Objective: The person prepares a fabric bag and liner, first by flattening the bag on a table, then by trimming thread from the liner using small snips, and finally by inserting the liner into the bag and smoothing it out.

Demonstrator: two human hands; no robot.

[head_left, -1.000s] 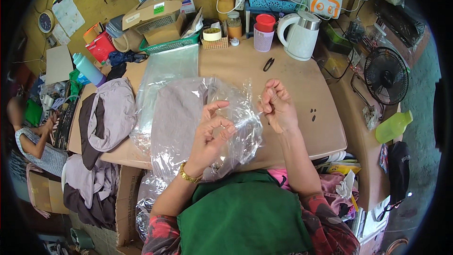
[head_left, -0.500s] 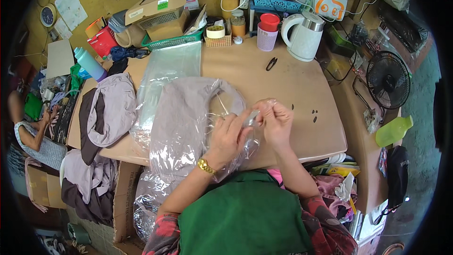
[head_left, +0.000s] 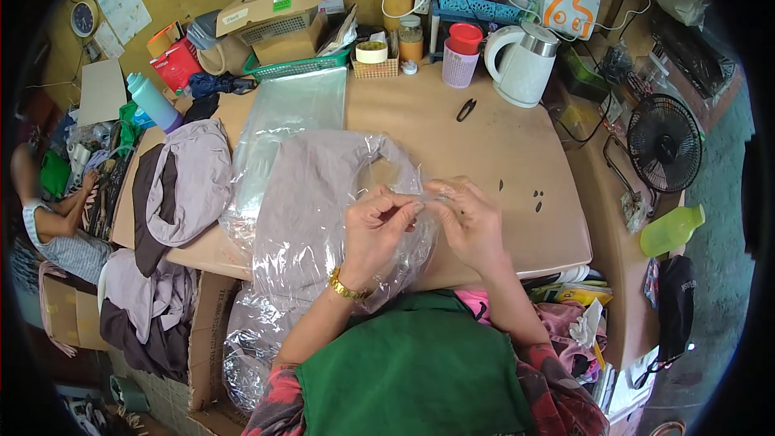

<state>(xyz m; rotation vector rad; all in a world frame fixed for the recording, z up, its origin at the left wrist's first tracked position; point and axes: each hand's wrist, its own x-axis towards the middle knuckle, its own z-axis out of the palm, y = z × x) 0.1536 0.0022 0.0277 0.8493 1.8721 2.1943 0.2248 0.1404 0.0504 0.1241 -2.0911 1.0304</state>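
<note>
A light grey cloth bag [head_left: 300, 182] with a looped strap lies on the table, inside a clear plastic bag [head_left: 404, 262]. Over the plastic's right side, my left hand [head_left: 375, 230] and my right hand [head_left: 468, 222] meet almost fingertip to fingertip. Both are closed in a pinch on the plastic bag's edge. The exact bit of film between the fingers is too small to make out. Beyond the cloth bag lies a stack of flat clear plastic bags [head_left: 303, 105]. Another grey cloth bag [head_left: 192, 194] rests to the left on dark brown cloth.
Small black thread snips [head_left: 466, 110] lie near a white kettle [head_left: 521, 64] and a red-and-lilac cup [head_left: 462, 56]. Right of the table are a black fan [head_left: 663, 144] and a green bottle [head_left: 672, 230]. An open cardboard box [head_left: 211, 339] stands below left. Another person [head_left: 69, 222] works at far left.
My left hand has turned, its fingers drawn into a pinch beside the right. My right hand has lowered slightly and its fingers have shifted along the plastic edge.
</note>
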